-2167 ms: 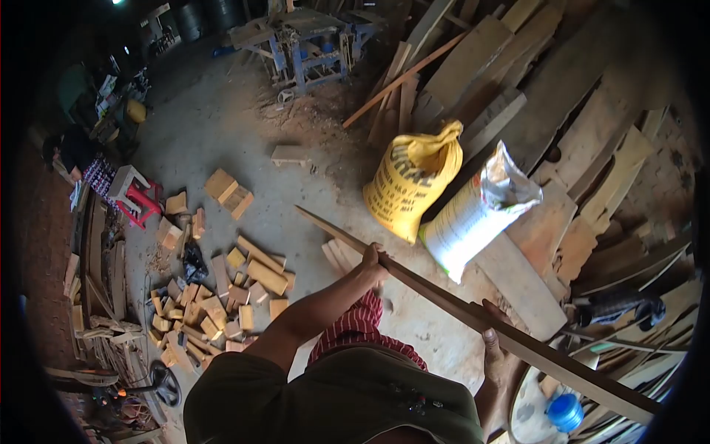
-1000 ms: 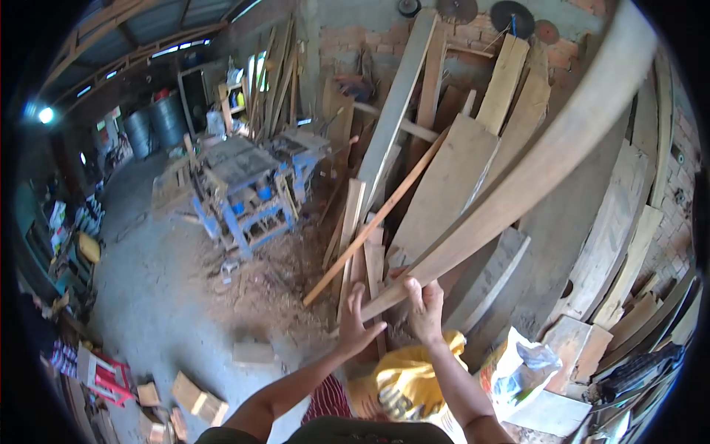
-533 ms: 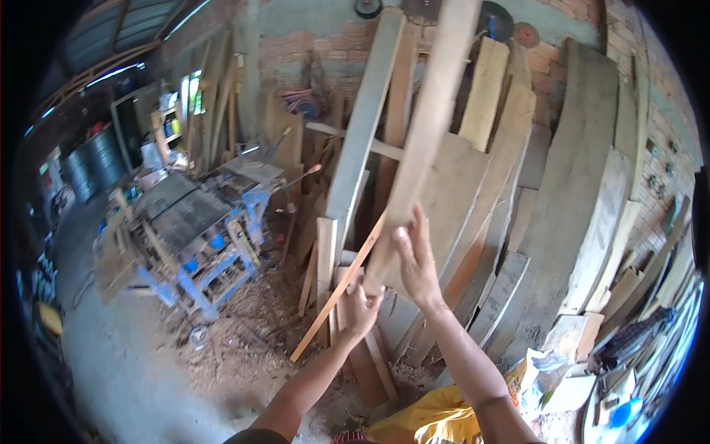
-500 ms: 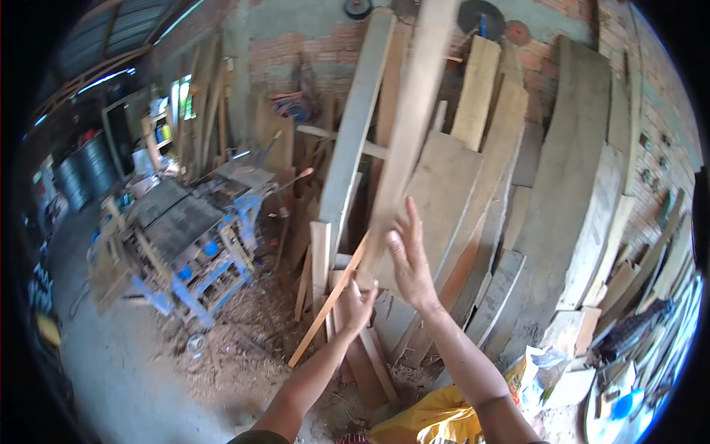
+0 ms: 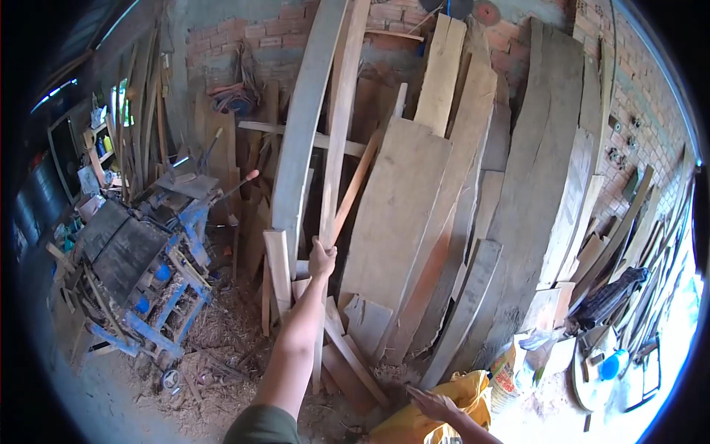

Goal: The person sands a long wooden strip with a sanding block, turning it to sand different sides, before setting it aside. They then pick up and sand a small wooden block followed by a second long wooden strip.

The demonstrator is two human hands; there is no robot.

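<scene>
My left hand (image 5: pixel 322 260) is wrapped round a long narrow wooden board (image 5: pixel 339 126), which stands nearly upright and runs out of the top of the view. Its lower part passes partly behind my left forearm. Just left of this board leans a thick grey plank (image 5: pixel 305 111), and an orange-brown strip (image 5: pixel 356 181) slants behind it. Low at the front, my right hand (image 5: pixel 435 405) has its fingers stretched out with nothing in them. It overlaps the edge of a yellow sack (image 5: pixel 466 396) in this view.
Wide planks (image 5: pixel 396 214) and a tall weathered slab (image 5: pixel 540 163) lean on the brick wall (image 5: pixel 251 33). A blue-framed machine (image 5: pixel 159 311) stands at left amid wood shavings (image 5: pixel 214 355). Thin lengths of wood (image 5: pixel 636 244) lean at right, near a printed bag (image 5: pixel 510 377).
The long board has swung closer to upright and settled beside the grey plank. My right hand has moved down from beside it to the yellow sack. The view has shifted to the right.
</scene>
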